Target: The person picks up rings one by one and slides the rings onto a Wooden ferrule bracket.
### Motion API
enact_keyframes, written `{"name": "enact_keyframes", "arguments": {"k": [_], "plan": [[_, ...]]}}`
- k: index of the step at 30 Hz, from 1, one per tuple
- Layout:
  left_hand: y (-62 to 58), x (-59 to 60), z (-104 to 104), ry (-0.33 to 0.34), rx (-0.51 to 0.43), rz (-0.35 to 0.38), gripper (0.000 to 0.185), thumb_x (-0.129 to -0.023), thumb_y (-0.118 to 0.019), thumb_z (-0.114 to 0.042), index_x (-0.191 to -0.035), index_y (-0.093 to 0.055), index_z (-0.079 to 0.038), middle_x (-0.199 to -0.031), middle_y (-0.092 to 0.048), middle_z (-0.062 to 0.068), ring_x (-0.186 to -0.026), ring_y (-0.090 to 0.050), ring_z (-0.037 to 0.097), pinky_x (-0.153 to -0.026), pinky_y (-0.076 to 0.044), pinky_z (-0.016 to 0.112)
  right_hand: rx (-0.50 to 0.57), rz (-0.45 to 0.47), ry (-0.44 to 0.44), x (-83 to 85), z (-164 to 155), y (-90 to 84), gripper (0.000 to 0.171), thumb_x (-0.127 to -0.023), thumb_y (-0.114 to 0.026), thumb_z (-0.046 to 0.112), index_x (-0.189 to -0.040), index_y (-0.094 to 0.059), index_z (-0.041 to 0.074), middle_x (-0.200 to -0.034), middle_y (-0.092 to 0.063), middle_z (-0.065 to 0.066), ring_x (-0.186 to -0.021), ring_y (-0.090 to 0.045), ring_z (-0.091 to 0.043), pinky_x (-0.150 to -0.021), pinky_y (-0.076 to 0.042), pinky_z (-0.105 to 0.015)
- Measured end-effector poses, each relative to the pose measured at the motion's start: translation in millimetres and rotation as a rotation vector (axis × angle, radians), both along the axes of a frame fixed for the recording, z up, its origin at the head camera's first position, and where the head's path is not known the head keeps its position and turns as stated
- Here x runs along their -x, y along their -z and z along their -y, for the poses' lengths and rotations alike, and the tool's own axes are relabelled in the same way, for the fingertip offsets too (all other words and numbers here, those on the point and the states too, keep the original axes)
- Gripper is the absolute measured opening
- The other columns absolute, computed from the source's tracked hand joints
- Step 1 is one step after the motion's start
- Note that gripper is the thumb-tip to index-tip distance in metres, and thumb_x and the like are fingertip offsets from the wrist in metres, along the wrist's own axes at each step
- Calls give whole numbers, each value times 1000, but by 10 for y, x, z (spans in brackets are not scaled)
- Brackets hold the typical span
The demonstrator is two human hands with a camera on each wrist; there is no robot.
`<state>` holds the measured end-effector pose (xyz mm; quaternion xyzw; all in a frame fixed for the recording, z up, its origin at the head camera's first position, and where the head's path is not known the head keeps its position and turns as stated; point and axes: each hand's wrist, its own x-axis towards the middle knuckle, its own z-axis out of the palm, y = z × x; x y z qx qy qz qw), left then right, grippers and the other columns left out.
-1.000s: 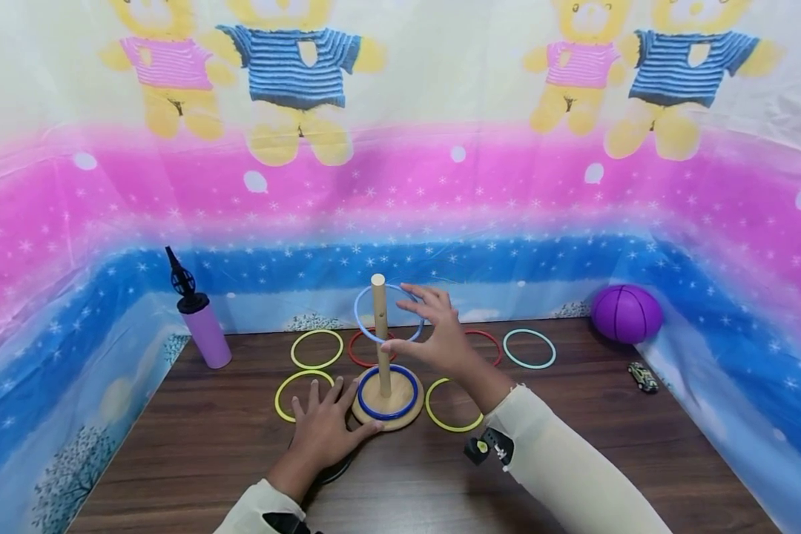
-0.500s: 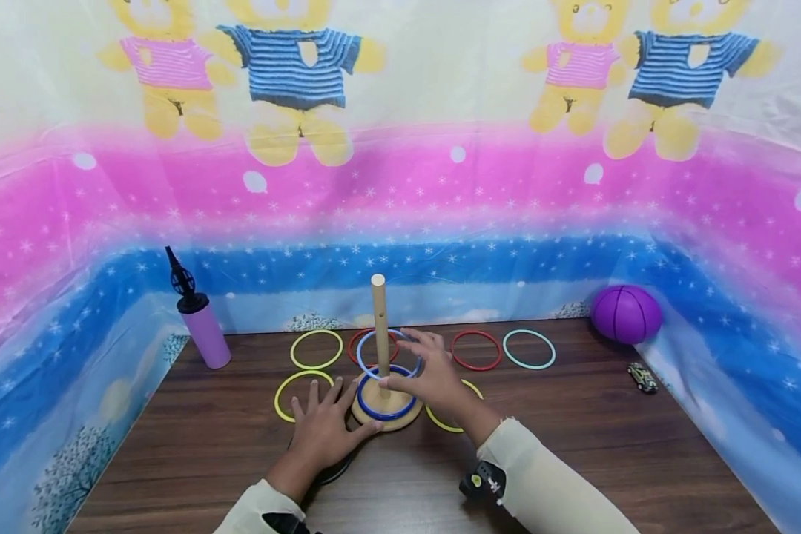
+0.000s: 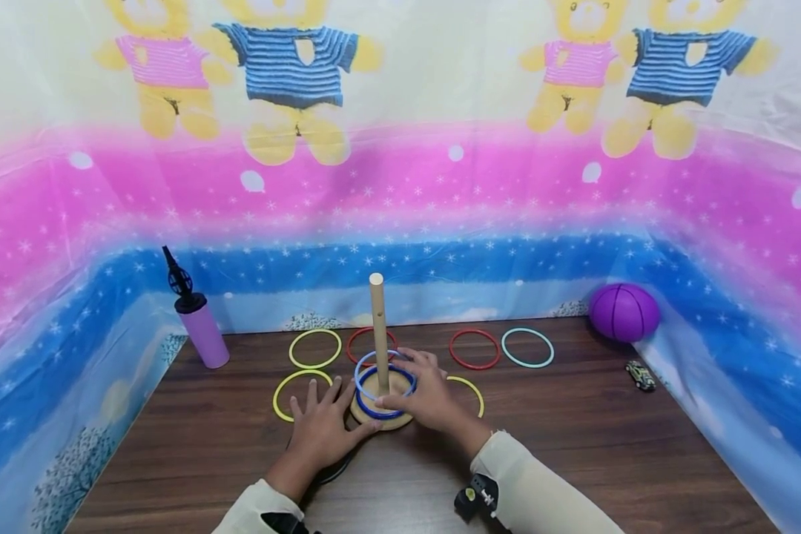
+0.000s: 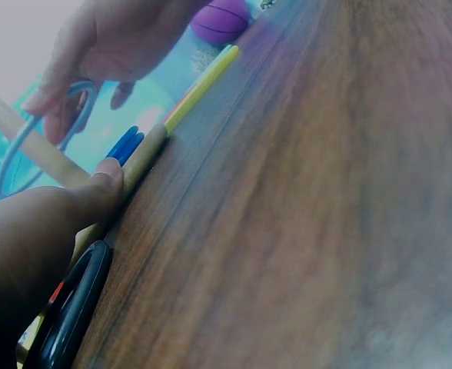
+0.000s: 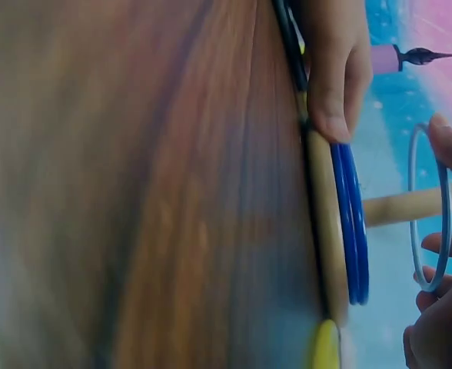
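Nearest the camera, two cream sleeves reach forward over the dark wooden counter (image 3: 574,445). The left hand (image 3: 320,426) lies flat with fingers spread, palm down on the counter, its thumb pressed against the edge of the round wooden base (image 3: 363,415); the grip is released and holds nothing. A black ring-shaped object (image 3: 334,472) lies partly under that wrist.

The right hand (image 3: 427,393) has its grip closed on a light blue ring (image 3: 367,361), pinching the rim between thumb and fingertips. The ring is threaded over the upright wooden peg (image 3: 377,319) and hangs low around it, just above a dark blue ring (image 3: 380,404) that lies on the base (the right wrist view shows a clear gap between the two rings).

Beside the base, a yellow ring (image 3: 287,389) lies to the left, partly under the left fingers, and another yellow ring (image 3: 470,393) to the right, partly behind the right hand. Farther back lie a third yellow ring (image 3: 315,348), a red ring (image 3: 360,341) behind the peg, a second red ring (image 3: 475,348) and a pale green ring (image 3: 527,347). A purple pump (image 3: 196,322) stands at far left, a purple ball (image 3: 624,311) at far right with a small toy car (image 3: 639,374) near it
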<state>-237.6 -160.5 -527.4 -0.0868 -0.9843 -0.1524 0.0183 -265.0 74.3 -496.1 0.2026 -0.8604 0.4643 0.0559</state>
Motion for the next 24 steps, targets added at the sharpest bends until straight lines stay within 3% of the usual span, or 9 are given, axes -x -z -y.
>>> {"name": "enact_keyframes", "arguments": {"k": [8, 24], "plan": [[17, 13, -3, 4, 2, -8, 99, -93, -63, -84, -168, -47, -22, -175, -41, 19, -162, -22, 64, -119, -17, 92, 5, -6, 19, -7, 31, 105, 78, -84, -97, 42, -146, -70, 4, -168, -50, -16, -154, -36, -40, -119, -25, -74], [13, 11, 2, -1, 19, -9, 102, -92, -59, -88, -170, -44, -24, -175, -40, 19, -162, -23, 63, -118, -17, 93, -108, -52, 61, 16, 39, 262, 84, -82, -98, 45, -147, -68, 1, -169, -49, -15, -153, -35, -40, -117, -24, -75]]}}
